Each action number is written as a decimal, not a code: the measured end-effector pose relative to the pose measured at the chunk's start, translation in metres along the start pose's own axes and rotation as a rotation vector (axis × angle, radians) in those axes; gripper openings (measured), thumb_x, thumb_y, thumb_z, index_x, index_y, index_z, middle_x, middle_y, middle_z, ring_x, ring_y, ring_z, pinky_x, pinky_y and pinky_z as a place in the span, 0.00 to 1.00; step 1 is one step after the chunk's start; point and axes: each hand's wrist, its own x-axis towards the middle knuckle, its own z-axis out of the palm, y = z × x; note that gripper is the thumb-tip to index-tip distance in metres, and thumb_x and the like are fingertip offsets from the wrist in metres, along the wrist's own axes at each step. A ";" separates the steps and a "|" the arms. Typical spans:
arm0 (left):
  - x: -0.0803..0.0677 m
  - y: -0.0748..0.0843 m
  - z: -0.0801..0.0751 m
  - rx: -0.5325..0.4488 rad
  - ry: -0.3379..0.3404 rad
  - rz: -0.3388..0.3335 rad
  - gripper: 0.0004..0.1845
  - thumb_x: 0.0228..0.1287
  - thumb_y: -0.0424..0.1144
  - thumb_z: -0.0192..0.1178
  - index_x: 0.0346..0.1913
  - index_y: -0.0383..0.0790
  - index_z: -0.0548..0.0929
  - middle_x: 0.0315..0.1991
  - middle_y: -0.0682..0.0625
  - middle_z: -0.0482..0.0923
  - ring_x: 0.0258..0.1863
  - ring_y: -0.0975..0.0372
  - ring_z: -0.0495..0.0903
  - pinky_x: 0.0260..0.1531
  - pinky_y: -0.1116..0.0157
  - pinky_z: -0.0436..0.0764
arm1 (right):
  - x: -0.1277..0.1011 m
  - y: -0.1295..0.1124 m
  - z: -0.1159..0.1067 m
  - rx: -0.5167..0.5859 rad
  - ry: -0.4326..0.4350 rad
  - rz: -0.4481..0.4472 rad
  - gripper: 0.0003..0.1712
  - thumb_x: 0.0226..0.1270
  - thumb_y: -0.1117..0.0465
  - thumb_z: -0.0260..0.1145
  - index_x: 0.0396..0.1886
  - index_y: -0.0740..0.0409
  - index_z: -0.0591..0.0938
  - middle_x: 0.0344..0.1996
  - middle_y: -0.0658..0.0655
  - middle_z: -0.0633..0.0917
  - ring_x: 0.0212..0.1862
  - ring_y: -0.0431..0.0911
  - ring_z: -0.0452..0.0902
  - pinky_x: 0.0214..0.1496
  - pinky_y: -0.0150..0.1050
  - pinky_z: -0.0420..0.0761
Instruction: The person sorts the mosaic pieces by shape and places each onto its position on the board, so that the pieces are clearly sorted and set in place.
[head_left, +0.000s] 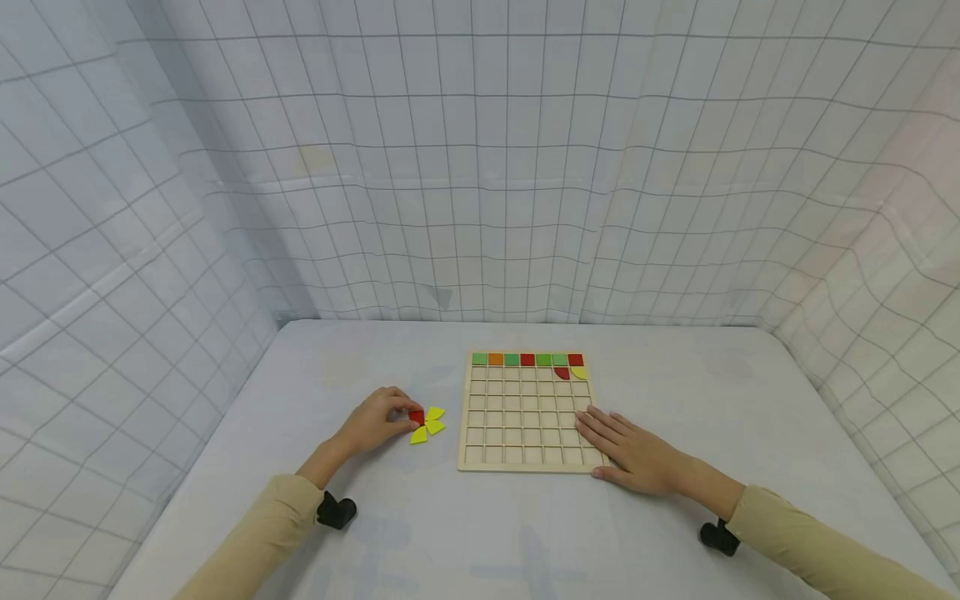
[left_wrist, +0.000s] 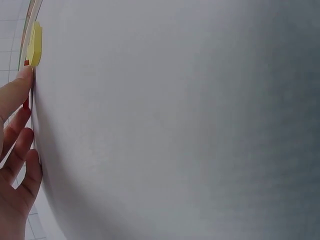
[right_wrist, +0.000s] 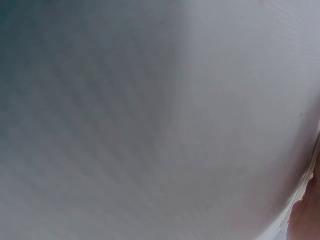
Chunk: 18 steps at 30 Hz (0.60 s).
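Observation:
My left hand (head_left: 375, 422) pinches a red tile (head_left: 417, 416) between thumb and fingers, left of the board. Beside that tile lie three yellow fan-shaped pieces (head_left: 435, 427), fanned out with their tips close together. In the left wrist view, the red tile (left_wrist: 26, 104) shows as a thin edge between thumb and fingertip, next to a yellow piece (left_wrist: 35, 45). The pale wooden grid board (head_left: 495, 427) lies flat on the table. My right hand (head_left: 637, 454) rests with fingers stretched over the board's lower right edge. Only a sliver of the right hand (right_wrist: 306, 215) appears in the right wrist view.
Square tiles in green, orange and red fill the board's far row, such as a green tile (head_left: 480, 359). Below its right end sit a red quarter-round (head_left: 562, 373) and a yellow one (head_left: 579, 373). A white table (head_left: 525, 533) meets grid-patterned cloth walls (head_left: 510, 208).

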 end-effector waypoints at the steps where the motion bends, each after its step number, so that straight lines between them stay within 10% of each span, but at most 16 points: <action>1: 0.000 0.000 0.000 0.005 0.004 0.015 0.13 0.58 0.41 0.68 0.46 0.44 0.86 0.42 0.53 0.80 0.41 0.61 0.74 0.42 0.60 0.75 | 0.000 0.000 0.000 0.002 0.001 -0.003 0.40 0.74 0.41 0.49 0.76 0.60 0.55 0.76 0.59 0.56 0.75 0.57 0.51 0.74 0.29 0.24; 18: 0.009 -0.002 -0.002 0.090 0.085 0.073 0.17 0.55 0.49 0.69 0.46 0.47 0.86 0.36 0.58 0.81 0.33 0.67 0.75 0.32 0.70 0.74 | 0.000 0.001 0.001 0.015 -0.019 0.009 0.40 0.74 0.41 0.47 0.76 0.59 0.53 0.76 0.58 0.54 0.76 0.57 0.49 0.73 0.29 0.23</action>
